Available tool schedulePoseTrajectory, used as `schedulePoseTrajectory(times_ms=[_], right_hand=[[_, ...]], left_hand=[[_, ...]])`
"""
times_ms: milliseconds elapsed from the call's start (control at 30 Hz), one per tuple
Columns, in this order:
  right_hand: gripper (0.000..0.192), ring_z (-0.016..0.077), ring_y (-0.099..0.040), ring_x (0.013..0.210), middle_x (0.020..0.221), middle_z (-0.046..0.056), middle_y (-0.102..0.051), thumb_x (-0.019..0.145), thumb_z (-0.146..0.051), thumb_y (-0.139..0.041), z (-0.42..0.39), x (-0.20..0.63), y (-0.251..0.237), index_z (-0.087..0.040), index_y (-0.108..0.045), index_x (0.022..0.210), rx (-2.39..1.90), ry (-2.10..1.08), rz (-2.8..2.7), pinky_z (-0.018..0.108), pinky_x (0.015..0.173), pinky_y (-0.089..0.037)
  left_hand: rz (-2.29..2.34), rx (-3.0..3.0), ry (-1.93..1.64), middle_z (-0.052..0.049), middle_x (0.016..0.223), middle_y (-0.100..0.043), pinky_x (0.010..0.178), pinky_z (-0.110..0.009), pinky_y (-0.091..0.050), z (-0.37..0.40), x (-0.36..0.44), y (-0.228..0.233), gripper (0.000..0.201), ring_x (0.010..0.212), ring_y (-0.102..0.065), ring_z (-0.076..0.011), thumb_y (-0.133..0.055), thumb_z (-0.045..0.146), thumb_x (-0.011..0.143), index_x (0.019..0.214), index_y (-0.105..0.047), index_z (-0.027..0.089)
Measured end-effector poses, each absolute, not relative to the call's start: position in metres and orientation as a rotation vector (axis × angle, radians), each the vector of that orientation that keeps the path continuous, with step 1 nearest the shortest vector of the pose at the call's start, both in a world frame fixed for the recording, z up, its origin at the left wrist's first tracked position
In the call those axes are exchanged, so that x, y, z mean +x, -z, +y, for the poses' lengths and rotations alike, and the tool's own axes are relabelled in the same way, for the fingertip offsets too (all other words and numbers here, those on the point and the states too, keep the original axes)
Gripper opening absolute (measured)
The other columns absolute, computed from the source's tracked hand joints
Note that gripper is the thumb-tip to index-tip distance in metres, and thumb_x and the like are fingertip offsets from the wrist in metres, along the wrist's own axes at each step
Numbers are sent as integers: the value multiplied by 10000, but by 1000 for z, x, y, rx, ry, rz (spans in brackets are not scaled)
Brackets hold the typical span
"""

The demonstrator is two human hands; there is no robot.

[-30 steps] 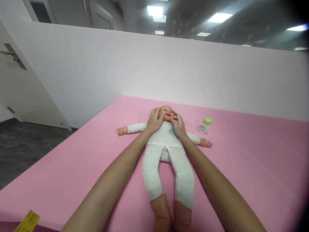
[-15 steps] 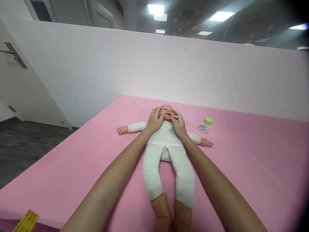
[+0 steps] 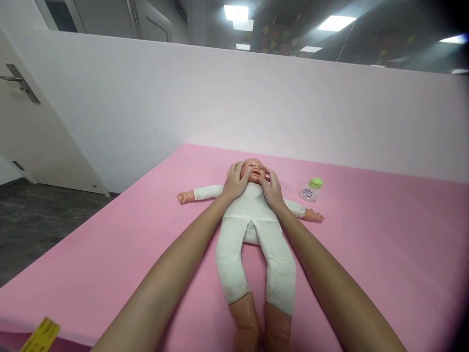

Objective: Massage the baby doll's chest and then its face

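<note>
On its back on the pink-covered table lies a baby doll [image 3: 251, 208] with a white cloth body, its arms stretched out sideways and its legs toward me. My left hand [image 3: 235, 181] curves round the left side of the doll's head, thumb on its cheek. Against the opposite cheek rests my right hand [image 3: 271, 189], fingers bent along the side of the head. Together they hold the head between them. A small clear bottle [image 3: 309, 190] with a green cap leans or lies beyond the doll's right-side arm, apart from my hands.
The pink table cover [image 3: 146, 244] reaches back to a white wall [image 3: 256, 98]. A yellow tag [image 3: 41, 335] is at the near left edge. To the left are a door [image 3: 44, 122] and dark floor [image 3: 32, 225]. Glass with light reflections tops the wall.
</note>
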State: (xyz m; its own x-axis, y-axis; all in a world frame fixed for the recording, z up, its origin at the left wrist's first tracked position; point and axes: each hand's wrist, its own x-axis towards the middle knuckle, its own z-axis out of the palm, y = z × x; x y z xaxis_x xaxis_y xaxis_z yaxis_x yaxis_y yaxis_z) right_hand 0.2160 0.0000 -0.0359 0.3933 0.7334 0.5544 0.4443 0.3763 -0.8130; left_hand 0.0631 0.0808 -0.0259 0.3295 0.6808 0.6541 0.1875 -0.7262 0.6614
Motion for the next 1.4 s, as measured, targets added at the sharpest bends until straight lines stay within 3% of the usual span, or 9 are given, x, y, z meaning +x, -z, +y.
schedulePoseTrajectory(times_ms=[1400], right_hand=[[520,283,-583,1339,1511,118,-576,945,-469,-618,1,218,39,-262,-580,1421,-1243,-248,-1254,503,1171,-469]], left_hand=[[762,2117,-1381,-110,1424,-570,1232,-433,-379,78,63,24,417,1384,-509,-254,-493,483,1074,1411,-576,253]])
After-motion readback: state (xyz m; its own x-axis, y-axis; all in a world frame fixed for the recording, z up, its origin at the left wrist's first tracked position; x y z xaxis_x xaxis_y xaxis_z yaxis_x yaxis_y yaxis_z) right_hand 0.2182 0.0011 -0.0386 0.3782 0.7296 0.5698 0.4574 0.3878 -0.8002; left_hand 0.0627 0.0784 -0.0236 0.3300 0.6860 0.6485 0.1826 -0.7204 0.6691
